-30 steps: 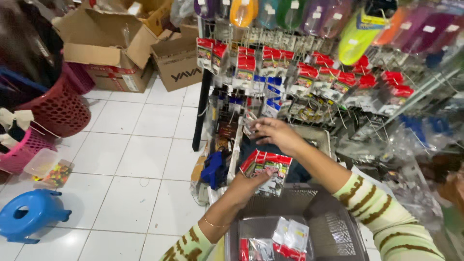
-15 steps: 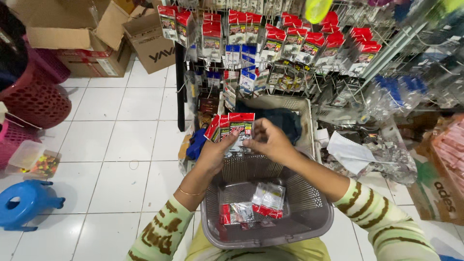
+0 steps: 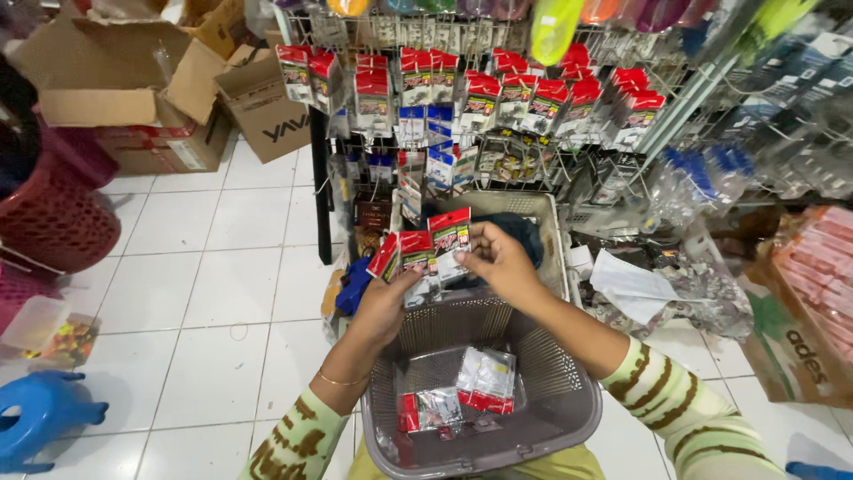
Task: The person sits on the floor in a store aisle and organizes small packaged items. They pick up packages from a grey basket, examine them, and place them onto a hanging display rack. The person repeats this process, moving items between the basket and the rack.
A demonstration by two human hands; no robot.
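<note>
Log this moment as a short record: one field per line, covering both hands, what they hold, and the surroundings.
left hand: holds a fan of red-topped packets
right hand: pinches one red-topped packet at the fan's right end
basket: grey plastic, below the hands, a few loose packets inside
display rack: wire, hung with rows of similar packets
floor: white tiles
left side: blue stool, red basket, open cardboard boxes

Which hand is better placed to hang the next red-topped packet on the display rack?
Probably the right hand: it pinches a single packet, raised toward the display rack. The left hand grips the packet stack.
</note>
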